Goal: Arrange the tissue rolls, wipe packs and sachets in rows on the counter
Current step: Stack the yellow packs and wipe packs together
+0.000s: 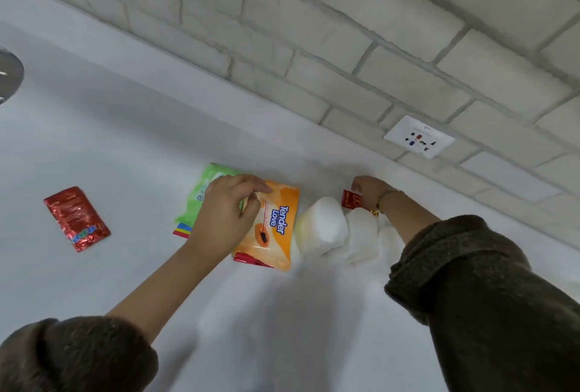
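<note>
Fingers (pixel 252 207) of my left hand (pixel 219 215), curled, pinch the orange wipe pack (pixel 277 228) at frame centre; it overlaps the green wipe pack (pixel 201 197). Right hand (pixel 368 190) pinches a small red sachet (pixel 353 201), right of centre, touching the white tissue rolls (pixel 323 225). Foil sachet (pixel 77 219): centre left on the counter (pixel 131 146), well apart.

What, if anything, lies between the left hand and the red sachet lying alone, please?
Nothing visible: beyond the green pack under the left hand, only bare counter reaches the red sachet.
</note>
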